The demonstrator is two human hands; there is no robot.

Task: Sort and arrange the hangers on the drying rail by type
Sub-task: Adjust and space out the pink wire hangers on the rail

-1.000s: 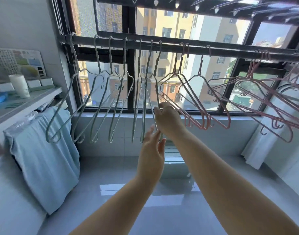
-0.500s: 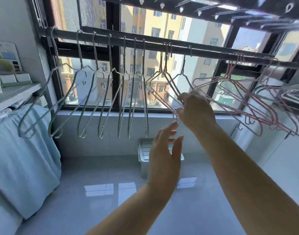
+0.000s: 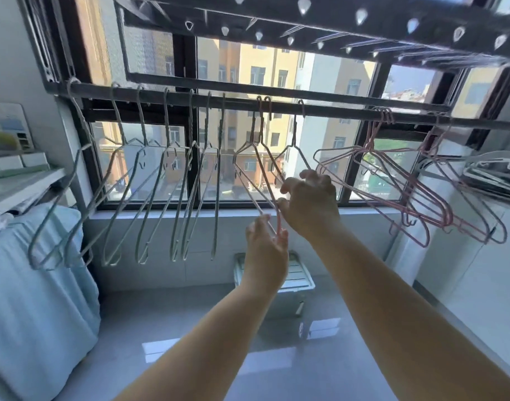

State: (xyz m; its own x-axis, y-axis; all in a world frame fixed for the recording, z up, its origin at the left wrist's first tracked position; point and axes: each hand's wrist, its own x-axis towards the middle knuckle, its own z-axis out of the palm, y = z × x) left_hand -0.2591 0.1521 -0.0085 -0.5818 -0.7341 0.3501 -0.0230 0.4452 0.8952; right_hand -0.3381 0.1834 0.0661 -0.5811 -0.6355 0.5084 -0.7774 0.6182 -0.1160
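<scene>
Both hands grasp pink hangers (image 3: 255, 169) on the rail (image 3: 334, 107): left hand (image 3: 266, 244) pinching at 6 o'clock, right hand (image 3: 308, 202) clenched at 4; light, springy wire, best held by the shoulders.

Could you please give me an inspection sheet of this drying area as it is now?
Surface: drying rail runs across the window; glossy floor below.
Job's things: pale hangers hang at the left, pink hangers at the right, three hangers between them.
Clutter: blue cloth draped at left; white crate on the floor.
Hands: left hand and right hand both grip the middle hangers' lower wires.
Cables: nothing seen.
Surroundings: buildings outside; shelf at left.
</scene>
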